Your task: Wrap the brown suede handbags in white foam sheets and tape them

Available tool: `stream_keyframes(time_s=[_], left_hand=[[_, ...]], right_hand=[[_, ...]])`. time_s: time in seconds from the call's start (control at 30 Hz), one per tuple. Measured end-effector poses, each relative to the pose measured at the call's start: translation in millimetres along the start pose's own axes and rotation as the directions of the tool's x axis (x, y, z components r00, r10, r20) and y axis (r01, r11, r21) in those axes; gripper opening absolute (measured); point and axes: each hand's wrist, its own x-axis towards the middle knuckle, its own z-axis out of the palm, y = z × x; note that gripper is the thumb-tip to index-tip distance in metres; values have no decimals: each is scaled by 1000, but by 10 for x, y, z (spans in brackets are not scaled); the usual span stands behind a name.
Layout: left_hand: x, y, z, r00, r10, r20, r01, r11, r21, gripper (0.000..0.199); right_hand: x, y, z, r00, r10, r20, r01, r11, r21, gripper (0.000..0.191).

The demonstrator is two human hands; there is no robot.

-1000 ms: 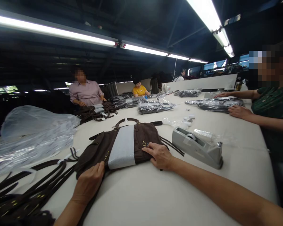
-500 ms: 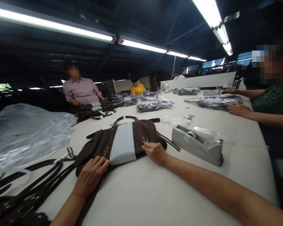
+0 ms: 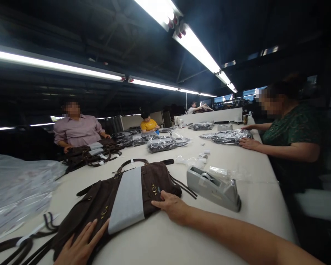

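Observation:
A dark brown handbag (image 3: 82,209) lies on the table with a wide grey-white band (image 3: 128,197) wrapped round its middle. Its handle, straps and brass-coloured buckles show. My left hand (image 3: 81,243) rests with spread fingers on the bag's near left part, beside the band. At the near right edge, my right hand (image 3: 171,208) touches the bag with the index finger stretched out and the thumb raised apart from it; the other fingers are curled. Right of the bag stands a grey tape dispenser (image 3: 213,189).
Clear plastic sheeting (image 3: 19,195) covers the table's left side, with dark straps (image 3: 9,246) nearer me. A person in pink handles banded bags (image 3: 95,149); one in green touches a plastic-wrapped bag (image 3: 226,137). More wrapped bags (image 3: 168,142) and plastic scraps (image 3: 189,161) lie beyond.
My left hand has gone from closed fingers at the bag's near edge to spread fingers on it. My right hand's pinch has loosened. The view has swung right and up.

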Motion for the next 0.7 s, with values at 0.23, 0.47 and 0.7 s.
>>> stream_keyframes(time_s=[0.23, 0.47, 0.7], left_hand=[[220, 6, -52, 988, 129, 80, -151, 895, 419, 60], [653, 303, 34, 986, -5, 169, -116, 707, 697, 67], [221, 521, 33, 948, -223, 228, -2, 711, 703, 54]], right_hand=[[497, 141, 262, 993, 113, -20, -113, 993, 31, 50], [1208, 332, 509, 958, 285, -26, -285, 958, -14, 49], [1152, 361, 529, 970, 243, 15, -244, 967, 69, 57]])
